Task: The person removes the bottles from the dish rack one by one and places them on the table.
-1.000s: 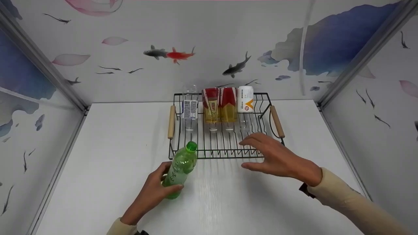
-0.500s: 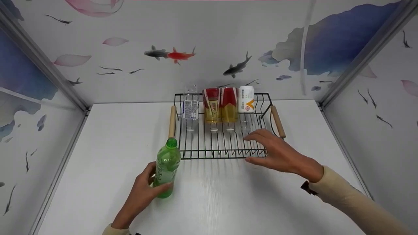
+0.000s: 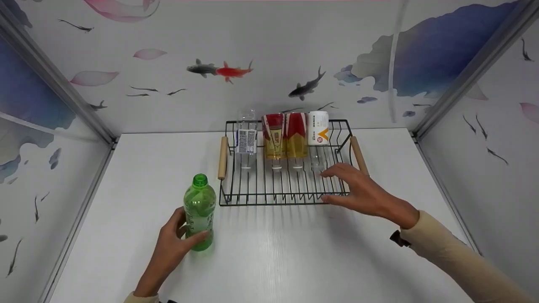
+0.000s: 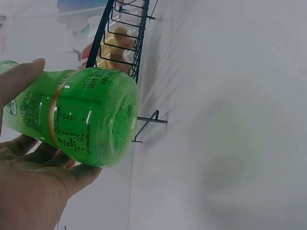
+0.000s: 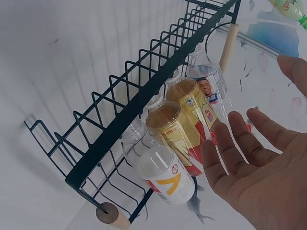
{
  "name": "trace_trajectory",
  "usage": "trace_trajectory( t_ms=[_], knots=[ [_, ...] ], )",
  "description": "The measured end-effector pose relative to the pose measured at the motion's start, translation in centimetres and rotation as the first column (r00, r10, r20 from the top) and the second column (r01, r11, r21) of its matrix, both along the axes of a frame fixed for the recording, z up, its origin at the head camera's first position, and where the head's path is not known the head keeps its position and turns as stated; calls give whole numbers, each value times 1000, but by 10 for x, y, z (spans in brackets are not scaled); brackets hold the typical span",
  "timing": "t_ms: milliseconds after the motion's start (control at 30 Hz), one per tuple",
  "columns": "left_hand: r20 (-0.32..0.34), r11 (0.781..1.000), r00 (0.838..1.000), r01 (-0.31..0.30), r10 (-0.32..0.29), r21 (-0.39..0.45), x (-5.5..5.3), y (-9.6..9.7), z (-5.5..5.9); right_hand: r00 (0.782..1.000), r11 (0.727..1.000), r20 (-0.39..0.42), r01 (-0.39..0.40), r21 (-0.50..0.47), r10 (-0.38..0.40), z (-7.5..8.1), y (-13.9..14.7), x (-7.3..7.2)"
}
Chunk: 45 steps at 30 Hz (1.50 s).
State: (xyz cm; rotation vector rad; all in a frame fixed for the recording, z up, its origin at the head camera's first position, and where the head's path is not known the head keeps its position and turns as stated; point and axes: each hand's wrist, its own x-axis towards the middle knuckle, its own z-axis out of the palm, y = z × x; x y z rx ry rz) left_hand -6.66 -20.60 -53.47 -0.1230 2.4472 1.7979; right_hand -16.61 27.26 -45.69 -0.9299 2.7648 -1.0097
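My left hand [image 3: 166,244] grips a green plastic bottle [image 3: 200,210] around its lower half, thumb across the front. The bottle stands nearly upright to the left of a black wire rack [image 3: 269,205]. In the left wrist view, the green bottle [image 4: 91,115] shows its moulded base and printed label, with thumb and fingers on opposite sides. My right hand [image 3: 366,191] hovers over the rack's front right part, fingers spread and nothing held. Seen from the right wrist, this right hand [image 5: 259,177] has its palm beside the bottles in the rack.
In the rack lie a clear bottle [image 3: 246,141], two red-and-gold labelled bottles [image 3: 274,136] [image 3: 296,134] and a white-labelled bottle [image 3: 318,128]. Wooden handles [image 3: 222,158] flank the rack. Patterned walls [image 3: 261,92] enclose the white table [image 3: 269,252] at the back and sides.
My left hand has moved left with the green bottle, which has turned from leaning right to nearly upright. My right hand has shifted slightly right and away from me, still holding nothing.
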Motion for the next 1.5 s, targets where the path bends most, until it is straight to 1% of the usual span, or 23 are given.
trace_trajectory(
  t_ms=[133,267,500,633,800,933,1067,1267,1500],
  knots=[
    [-10,1000,1000,-13,13,10,-4,-6,-1,1000,1000,22,14,-9,-14,-1,1,-3],
    [-29,999,999,-23,24,22,-8,-10,-5,999,999,43,30,-21,-29,-3,2,-7],
    [-81,999,996,-24,26,23,-20,-12,-14,998,997,38,59,-44,-57,-8,7,-16],
    [-98,999,995,-33,35,20,-30,-13,-17,996,996,54,80,-44,-77,-9,10,-19],
    [-125,998,990,-70,70,3,-44,-13,-22,995,995,53,92,-44,-90,-10,12,-22],
    [-135,995,986,-98,97,-6,-53,-13,-27,994,994,49,97,-42,-95,-13,13,-25],
    [-151,992,981,-125,124,3,-62,-12,-32,995,994,46,96,-44,-94,-15,12,-28],
    [-189,990,972,-139,142,31,-79,-10,-42,994,992,33,107,-65,-105,-17,13,-32],
    [-207,989,967,-144,149,43,-98,-7,-50,986,985,59,157,-78,-153,-21,16,-38]
  ],
)
